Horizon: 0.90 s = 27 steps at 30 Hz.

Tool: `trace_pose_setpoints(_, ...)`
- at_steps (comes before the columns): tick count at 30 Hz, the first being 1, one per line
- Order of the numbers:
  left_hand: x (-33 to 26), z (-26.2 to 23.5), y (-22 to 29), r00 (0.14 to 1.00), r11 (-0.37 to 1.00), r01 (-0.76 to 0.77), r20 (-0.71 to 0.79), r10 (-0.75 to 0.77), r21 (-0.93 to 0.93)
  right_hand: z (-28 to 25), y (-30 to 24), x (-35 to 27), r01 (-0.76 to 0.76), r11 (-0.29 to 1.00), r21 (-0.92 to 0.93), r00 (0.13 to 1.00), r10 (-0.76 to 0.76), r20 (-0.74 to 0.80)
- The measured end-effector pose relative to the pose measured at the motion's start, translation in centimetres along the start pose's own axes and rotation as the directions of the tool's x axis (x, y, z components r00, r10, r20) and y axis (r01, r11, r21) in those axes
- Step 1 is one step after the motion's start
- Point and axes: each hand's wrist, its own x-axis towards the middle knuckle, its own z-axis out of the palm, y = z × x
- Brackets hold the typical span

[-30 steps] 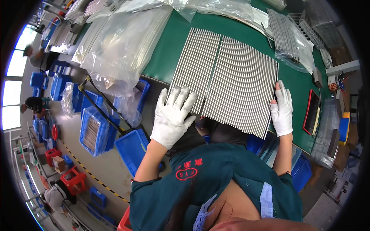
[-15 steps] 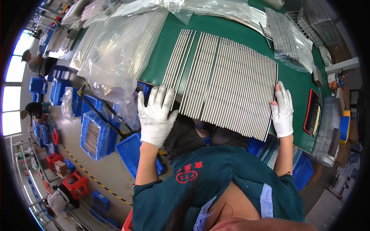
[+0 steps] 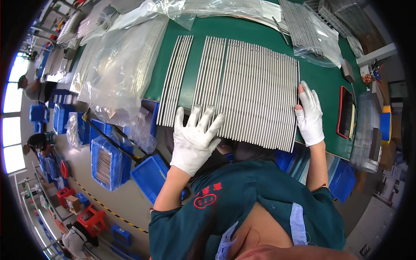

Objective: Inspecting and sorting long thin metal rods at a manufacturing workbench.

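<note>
Left of the hands, clear plastic bags (image 3: 117, 69) cover the green tabletop (image 3: 329, 82). A narrow bundle of grey metal rods (image 3: 175, 80) lies apart, a strip of bare green between it and the main rod row (image 3: 255, 91). The left hand (image 3: 195, 138), white-gloved, lies flat with fingers spread on the near ends of the main row, at the tabletop's front edge. The right hand (image 3: 309, 115), gloved too, presses open-palmed against the row's right side. Beyond it, open green runs to a red-framed tablet (image 3: 345, 112).
</note>
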Motion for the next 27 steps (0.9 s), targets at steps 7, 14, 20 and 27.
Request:
trace_pose_setpoints(7, -1.0, -0.1, -1.2, 0.987, 0.978, 0.163, -0.007, -0.163, 0.127, 0.1, 0.4, -0.4, -0.018, 1.0, -0.011, 1.0, 0.017, -0.01)
trace_pose_setpoints(14, 1.9, 0.1, 3.2, 0.992, 0.99, -0.113, 0.038, 0.117, -0.087, -0.1, 0.2, 0.0, 0.006, 1.0, 0.018, 1.0, -0.005, -0.019)
trace_pose_setpoints(20, 1.9, 0.0, 2.9, 0.99, 0.995, -0.101, 0.097, 0.101, -0.005, 0.1, 0.9, -0.5, -0.005, 0.985, 0.173, 0.993, 0.025, -0.114)
trace_pose_setpoints(27, 1.1, -0.6, 2.0, 0.992, 0.996, -0.054, 0.114, 0.047, 0.064, 0.5, 1.8, -1.0, -0.054, 0.899, 0.434, 0.959, 0.168, -0.23)
